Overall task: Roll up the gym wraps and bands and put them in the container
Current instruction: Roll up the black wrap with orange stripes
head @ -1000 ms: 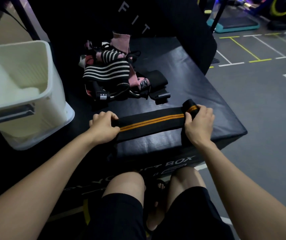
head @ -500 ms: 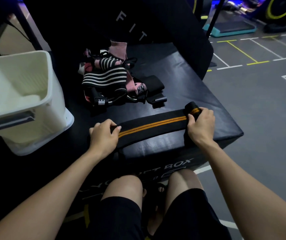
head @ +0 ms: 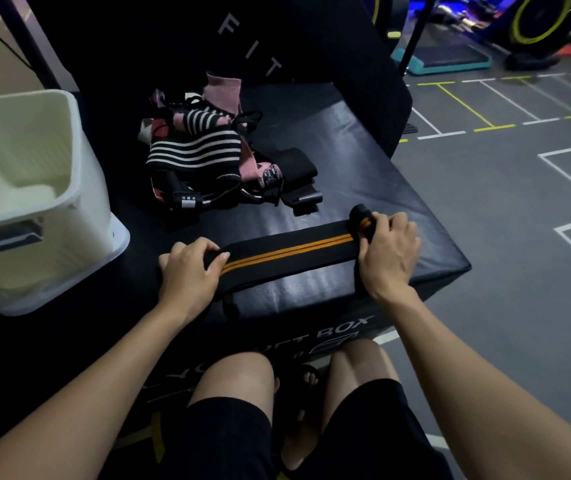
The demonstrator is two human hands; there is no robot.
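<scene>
Since the earlier frame the right hand (head: 389, 252) has barely shifted, fingers curled round the small rolled end (head: 361, 218) of the black wrap (head: 287, 252). That wrap (two orange stripes down its middle) lies flat, long axis left to right, on the padded black box (head: 363, 168); the left hand (head: 187, 268) pinches its other end. Behind lies a striped heap (head: 204, 161); the white plastic container (head: 34, 188) stands left, with grey lined gym floor (head: 519, 271) to the right.
</scene>
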